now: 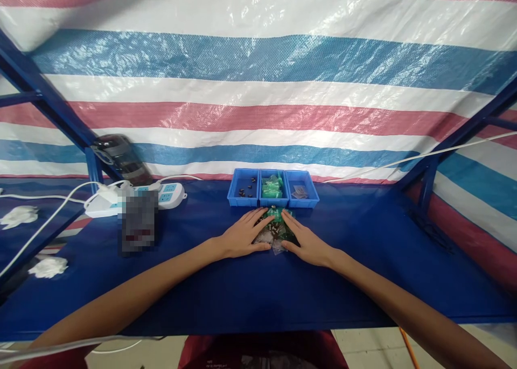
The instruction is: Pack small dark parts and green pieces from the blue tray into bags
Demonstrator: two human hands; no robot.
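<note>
Both my hands rest flat on the blue table around a small clear plastic bag [275, 232] holding green and dark small parts. My left hand [244, 234] lies on the bag's left side with fingers stretched out. My right hand [305, 240] lies on its right side, fingers also stretched. Just behind the bag stand three joined blue bins: the left bin [243, 191] holds a few dark small parts, the middle bin [273, 188] green packets, the right bin [301, 192] clear bags.
A white power strip [167, 194] with cables lies at the back left, beside a blurred-out dark object [138, 222] and a dark bottle [121, 159] on its side. Crumpled white tissues [48, 267] lie at far left. A striped tarp [258, 89] hangs behind; blue frame posts flank the table.
</note>
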